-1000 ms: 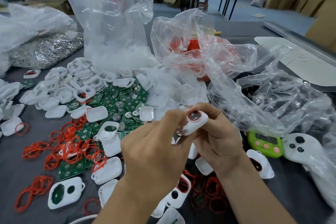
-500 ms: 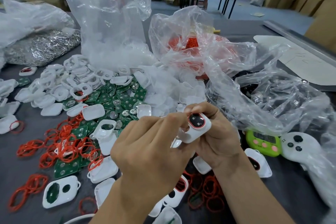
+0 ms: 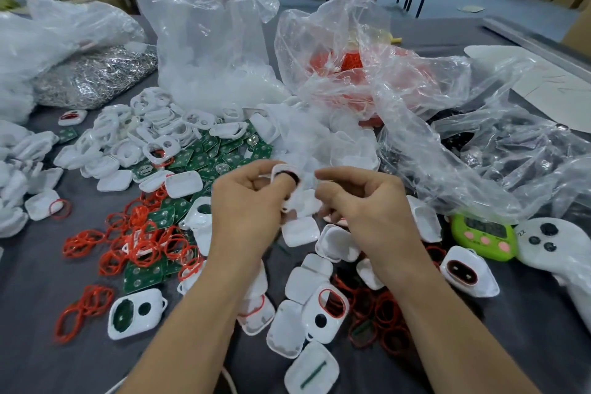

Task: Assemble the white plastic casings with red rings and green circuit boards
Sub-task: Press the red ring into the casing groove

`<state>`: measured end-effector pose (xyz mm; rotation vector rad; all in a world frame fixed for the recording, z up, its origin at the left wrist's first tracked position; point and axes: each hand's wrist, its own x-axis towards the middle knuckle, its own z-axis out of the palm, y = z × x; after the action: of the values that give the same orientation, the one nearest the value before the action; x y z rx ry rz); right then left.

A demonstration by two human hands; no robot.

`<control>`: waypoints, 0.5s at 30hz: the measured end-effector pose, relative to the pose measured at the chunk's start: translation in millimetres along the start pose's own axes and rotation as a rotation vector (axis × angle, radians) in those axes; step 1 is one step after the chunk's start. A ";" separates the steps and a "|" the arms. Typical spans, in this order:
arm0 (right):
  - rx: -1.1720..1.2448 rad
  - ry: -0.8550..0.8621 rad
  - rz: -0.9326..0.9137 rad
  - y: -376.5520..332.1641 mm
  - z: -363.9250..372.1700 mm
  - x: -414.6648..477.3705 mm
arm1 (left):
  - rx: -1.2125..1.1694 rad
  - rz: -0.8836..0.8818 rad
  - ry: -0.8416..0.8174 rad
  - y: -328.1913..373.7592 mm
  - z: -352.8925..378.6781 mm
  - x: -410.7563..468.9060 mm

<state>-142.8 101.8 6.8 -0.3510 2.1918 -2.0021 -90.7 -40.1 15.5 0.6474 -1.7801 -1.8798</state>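
Observation:
My left hand (image 3: 246,202) grips a white plastic casing (image 3: 285,173) with a red ring round its dark opening, holding it above the table's middle. My right hand (image 3: 367,211) hovers just right of it, apart from the casing, fingers loosely curled with nothing in them. Loose red rings (image 3: 137,240) lie in a heap at the left. Green circuit boards (image 3: 217,154) are piled behind my hands. Several white casing halves (image 3: 128,138) spread over the left, and more lie under my forearms (image 3: 329,313).
A clear bag of red rings (image 3: 345,64) and a bag of white parts (image 3: 208,42) stand behind. Silver metal pieces (image 3: 92,77) fill a bag at far left. A green timer (image 3: 483,235) and a white controller (image 3: 553,246) lie at right beside crumpled plastic (image 3: 479,163).
My right hand has let go of the casing and drawn off to the right. The left hand now holds the casing alone, turned more edge-on.

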 end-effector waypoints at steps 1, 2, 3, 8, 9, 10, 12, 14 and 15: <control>-0.051 0.043 -0.010 0.9 -2.2 0.5 | -0.101 -0.093 0.063 2.2 -3.4 5.0; -0.120 0.077 -0.030 1.9 -4.5 0.8 | -0.185 -0.183 0.122 4.3 -8.0 10.6; -0.189 0.096 -0.054 2.4 -6.1 0.5 | -0.251 -0.258 0.159 6.0 -13.4 15.7; -0.413 0.093 -0.140 -2.5 0.1 -2.7 | -0.491 -0.394 -0.019 10.6 -36.6 32.0; -0.448 0.084 -0.146 -4.7 3.9 -2.2 | -0.528 -0.417 -0.058 11.4 -39.4 33.5; -0.486 0.072 -0.156 -6.4 8.6 -0.2 | -0.567 -0.434 -0.086 12.0 -41.8 34.9; -0.576 0.038 -0.195 -9.7 23.1 7.2 | -0.633 -0.454 -0.110 12.1 -46.4 37.0; -0.656 -0.013 -0.209 -14.2 40.9 20.4 | -0.686 -0.457 -0.113 12.1 -50.8 40.3; -0.703 -0.043 -0.201 -17.1 48.6 28.9 | -0.712 -0.460 -0.108 11.1 -53.3 41.8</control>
<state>-156.4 46.0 20.4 -0.7038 2.8594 -1.2004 -89.7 -108.3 23.3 0.7134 -0.9230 -2.6824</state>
